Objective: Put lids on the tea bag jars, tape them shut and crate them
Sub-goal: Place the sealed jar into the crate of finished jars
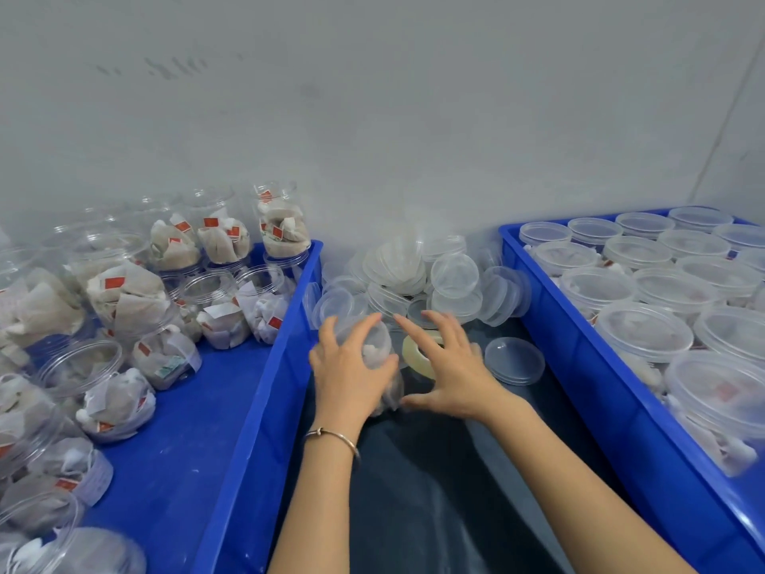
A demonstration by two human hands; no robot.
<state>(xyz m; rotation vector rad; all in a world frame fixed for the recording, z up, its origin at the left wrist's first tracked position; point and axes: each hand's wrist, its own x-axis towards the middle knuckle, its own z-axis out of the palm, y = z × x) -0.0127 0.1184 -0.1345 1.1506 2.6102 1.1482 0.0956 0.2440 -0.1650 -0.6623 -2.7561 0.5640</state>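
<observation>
One jar [378, 358] sits between your hands on the dark sheet, left hand [347, 374] wrapped round it, right hand [447, 366] open just beside at 3 o'clock, nearest loose lid [514, 360] further out at 3, so right reaches.

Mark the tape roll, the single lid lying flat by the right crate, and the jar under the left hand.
tape roll [415, 355]: head view, on its left rim.
single lid [514, 360]: head view, on its flat centre.
jar [377, 345]: head view, on its upper wall between the fingers.
</observation>
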